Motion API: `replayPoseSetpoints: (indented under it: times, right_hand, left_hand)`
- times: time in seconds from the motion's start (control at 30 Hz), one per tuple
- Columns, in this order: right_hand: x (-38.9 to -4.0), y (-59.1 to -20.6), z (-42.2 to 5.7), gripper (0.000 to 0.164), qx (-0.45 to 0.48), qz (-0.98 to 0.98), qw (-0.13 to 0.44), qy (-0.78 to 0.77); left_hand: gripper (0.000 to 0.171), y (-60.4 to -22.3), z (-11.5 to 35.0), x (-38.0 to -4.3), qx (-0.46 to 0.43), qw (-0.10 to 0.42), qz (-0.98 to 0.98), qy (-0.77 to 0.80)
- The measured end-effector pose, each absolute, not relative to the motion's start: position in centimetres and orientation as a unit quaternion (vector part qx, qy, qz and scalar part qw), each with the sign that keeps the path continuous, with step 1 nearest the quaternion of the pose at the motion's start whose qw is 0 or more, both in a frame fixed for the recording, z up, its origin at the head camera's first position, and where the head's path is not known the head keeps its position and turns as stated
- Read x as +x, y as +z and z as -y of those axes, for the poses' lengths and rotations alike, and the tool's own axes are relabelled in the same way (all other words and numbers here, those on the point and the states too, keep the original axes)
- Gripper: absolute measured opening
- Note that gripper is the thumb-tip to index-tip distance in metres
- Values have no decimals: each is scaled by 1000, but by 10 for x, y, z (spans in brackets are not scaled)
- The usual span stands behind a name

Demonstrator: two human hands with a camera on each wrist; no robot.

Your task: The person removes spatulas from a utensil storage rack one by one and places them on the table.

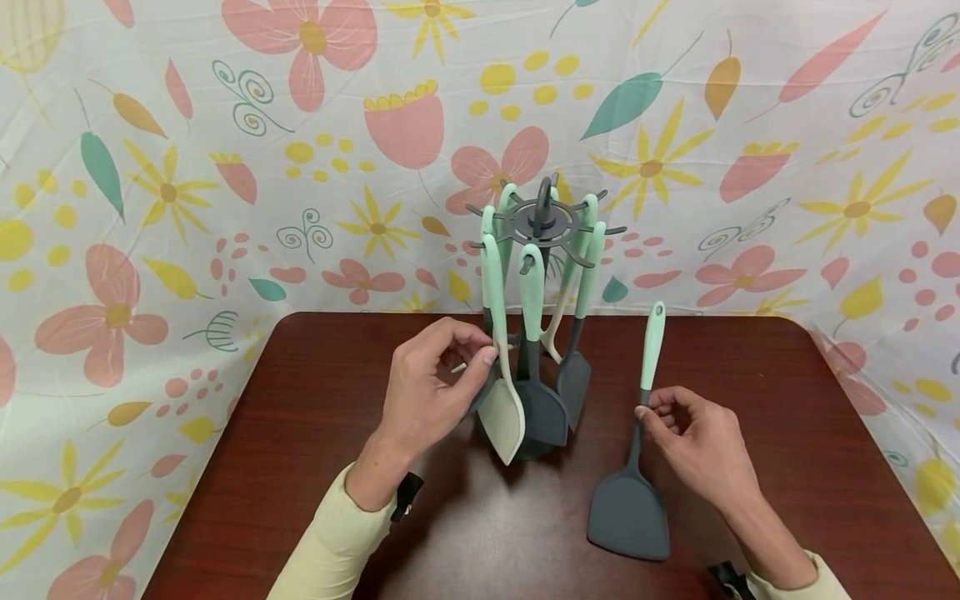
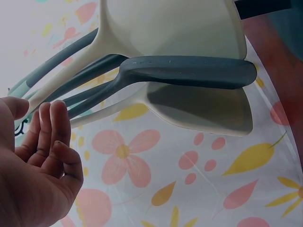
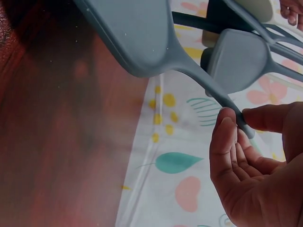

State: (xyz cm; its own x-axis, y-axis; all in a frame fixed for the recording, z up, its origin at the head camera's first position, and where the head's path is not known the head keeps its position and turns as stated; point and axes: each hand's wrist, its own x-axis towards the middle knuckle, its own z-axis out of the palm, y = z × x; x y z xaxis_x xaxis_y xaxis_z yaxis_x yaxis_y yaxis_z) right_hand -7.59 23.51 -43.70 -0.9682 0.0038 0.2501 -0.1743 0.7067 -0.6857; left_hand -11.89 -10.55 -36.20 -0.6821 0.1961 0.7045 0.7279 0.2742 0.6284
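A dark stand (image 1: 540, 221) holds several hanging utensils with mint-green handles. My left hand (image 1: 438, 383) is at its left side, thumb and fingertips pinching the neck of a cream spatula (image 1: 501, 421). That cream blade (image 2: 175, 28) looms large in the left wrist view. To the right of the stand, my right hand (image 1: 697, 442) pinches the dark grey neck of a wide spatula (image 1: 628, 517), its mint handle pointing up and away. In the right wrist view, thumb and fingertips (image 3: 222, 125) meet around that neck. The stand's base is mostly hidden behind the hanging utensils.
Beside the cream spatula hangs a grey utensil (image 1: 543, 412), with another grey spatula (image 1: 574, 383) to its right. The brown wooden table (image 1: 300, 467) meets a flower-patterned cloth (image 1: 390, 167) behind the stand.
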Motion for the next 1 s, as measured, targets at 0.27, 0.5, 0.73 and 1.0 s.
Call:
replayPoseSetpoints:
  times: [0.27, 0.5, 0.73, 1.0]
  right_hand:
    - [-76, -446, -239, 21, 35, 917, 65, 392]
    - [-78, -453, -240, 24, 29, 909, 31, 414]
    - [-79, -457, -242, 25, 19, 906, -6, 422]
    - [-81, -464, -244, 22, 15, 905, -20, 424]
  left_hand:
    - [8, -365, 106, -118, -304, 251, 759, -519]
    - [5, -366, 105, -119, -302, 259, 761, -513]
    - [4, -366, 105, -119, -305, 259, 762, -510]
    - [5, -367, 104, -119, -306, 254, 762, -511]
